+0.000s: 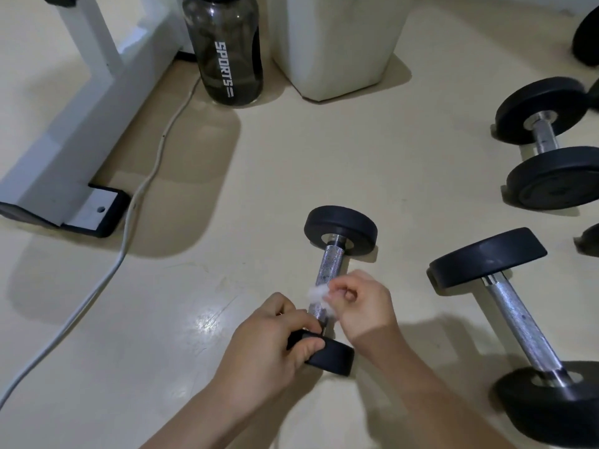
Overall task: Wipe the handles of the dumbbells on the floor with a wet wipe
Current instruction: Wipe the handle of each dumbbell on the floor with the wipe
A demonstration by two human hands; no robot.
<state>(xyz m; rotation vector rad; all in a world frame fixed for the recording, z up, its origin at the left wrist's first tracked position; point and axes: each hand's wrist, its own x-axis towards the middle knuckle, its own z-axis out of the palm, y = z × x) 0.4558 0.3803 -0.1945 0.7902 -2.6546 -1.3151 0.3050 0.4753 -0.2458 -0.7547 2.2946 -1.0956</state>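
— Starting at the left: state of the left hand [275,345]?

— Clamped on the near plate [337,353] of the small dumbbell [329,270], fingers curled over the rim. Probably pinning it to the floor [194,319] against rolling.

— Next over?

— A bunched white wet wipe [316,291], at the nearer half of the knurled handle [333,254], just beyond the left knuckles. Blurred, so hard to say whether touching or a shade above.

— Held how?

— Pinched in the right hand [363,306], fingertips and thumb closed on it, coming in from the handle's right side.

— Lie of the bar?

— Long axis pointing away from the body, leaning slightly right toward the far plate [340,228]. Bare knurling all on the far side of the wipe. Looks like a stroke outward along that axis, then back. Best done with the right hand, nearer and alone free.

— Further right?

— A larger dumbbell [522,322], well apart, handle bare, axis slanting from far-left to near-right. Beyond it, a third dumbbell [544,134] near the right edge of view. Both closer to the right hand, neither touched.
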